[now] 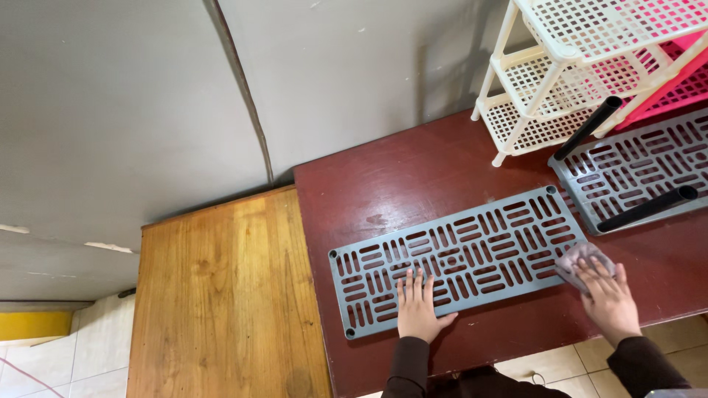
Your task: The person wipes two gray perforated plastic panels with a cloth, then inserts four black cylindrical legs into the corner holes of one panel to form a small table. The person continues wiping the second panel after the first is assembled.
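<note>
A grey slotted plastic shelf panel (472, 250) lies flat on the dark red table (413, 177). My left hand (417, 308) rests flat on the panel's near edge, fingers together and pressing down. My right hand (611, 296) presses a small grey cloth (579, 259) onto the panel's right end. Both sleeves are dark brown.
A second grey slotted panel (634, 166) with two black tubes (647, 208) lies at the right. A white plastic lattice rack (546, 81) and a pink one (675, 81) stand at the back right. A lower wooden table (221, 295) adjoins on the left, against a grey wall.
</note>
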